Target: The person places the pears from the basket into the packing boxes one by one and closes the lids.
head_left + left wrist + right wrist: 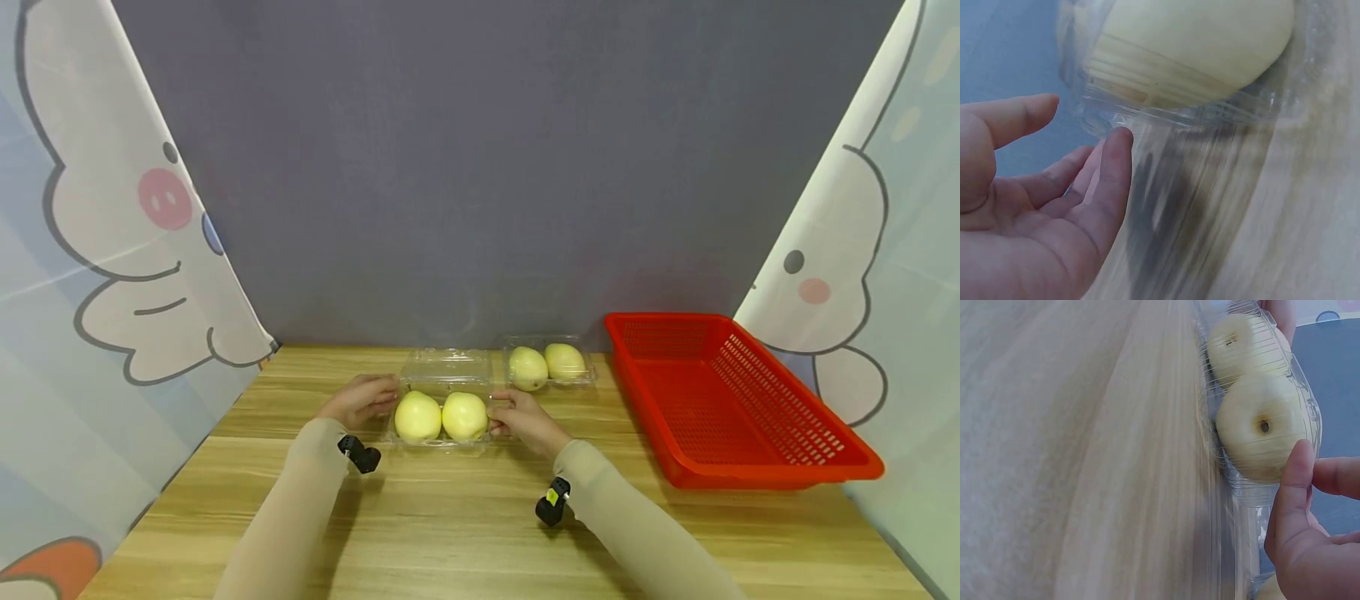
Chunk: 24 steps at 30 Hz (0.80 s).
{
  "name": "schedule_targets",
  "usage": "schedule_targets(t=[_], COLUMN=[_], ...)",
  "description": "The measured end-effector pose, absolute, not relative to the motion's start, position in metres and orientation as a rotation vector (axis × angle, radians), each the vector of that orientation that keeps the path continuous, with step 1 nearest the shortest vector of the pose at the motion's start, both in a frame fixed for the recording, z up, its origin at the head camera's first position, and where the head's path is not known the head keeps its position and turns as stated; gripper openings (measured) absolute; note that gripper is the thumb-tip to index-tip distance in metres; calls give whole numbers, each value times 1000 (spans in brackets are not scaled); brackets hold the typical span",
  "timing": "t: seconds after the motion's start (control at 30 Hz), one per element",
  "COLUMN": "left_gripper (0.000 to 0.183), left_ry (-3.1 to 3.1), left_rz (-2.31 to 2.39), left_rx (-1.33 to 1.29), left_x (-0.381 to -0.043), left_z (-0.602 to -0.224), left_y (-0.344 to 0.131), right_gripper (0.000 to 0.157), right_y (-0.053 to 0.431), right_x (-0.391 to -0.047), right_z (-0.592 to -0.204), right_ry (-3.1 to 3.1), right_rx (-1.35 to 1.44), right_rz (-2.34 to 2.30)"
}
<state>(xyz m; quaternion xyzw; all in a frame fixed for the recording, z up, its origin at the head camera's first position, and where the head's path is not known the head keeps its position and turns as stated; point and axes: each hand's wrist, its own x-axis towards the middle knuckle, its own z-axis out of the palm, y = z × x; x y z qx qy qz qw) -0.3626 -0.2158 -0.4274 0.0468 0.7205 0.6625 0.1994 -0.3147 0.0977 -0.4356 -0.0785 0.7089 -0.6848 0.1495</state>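
A clear plastic clamshell box (442, 444) sits mid-table, holding two pale yellow pears side by side, the left pear (417, 417) and the right pear (465, 416). Its transparent lid (450, 365) stands raised at the back. My left hand (366, 398) is at the box's left side, thumb and fingers spread apart; in the left wrist view a fingertip (1119, 137) reaches the plastic edge. At the right side my right hand (522, 418) pinches the plastic edge between thumb and finger, beside a pear (1263, 427) seen through the ribbed wall.
Behind and right stands another clear box (588, 377) with two pears (564, 361). A red perforated plastic basket (660, 417) occupies the right side of the wooden table (450, 533). A grey panel (480, 167) rises along the back edge.
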Motion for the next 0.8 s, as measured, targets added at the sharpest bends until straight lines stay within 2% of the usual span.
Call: schedule_targets(t=[0.8], left_gripper=[60], left_ry=[1855], left_rz=[1980], left_rx=[37], left_x=[-372], left_z=[-435], left_y=[-206], right_gripper=[53], right_y=[99], right_x=[-315], right_z=[-438], right_ry=[2015], right_rx=[-235], right_rz=[-1986])
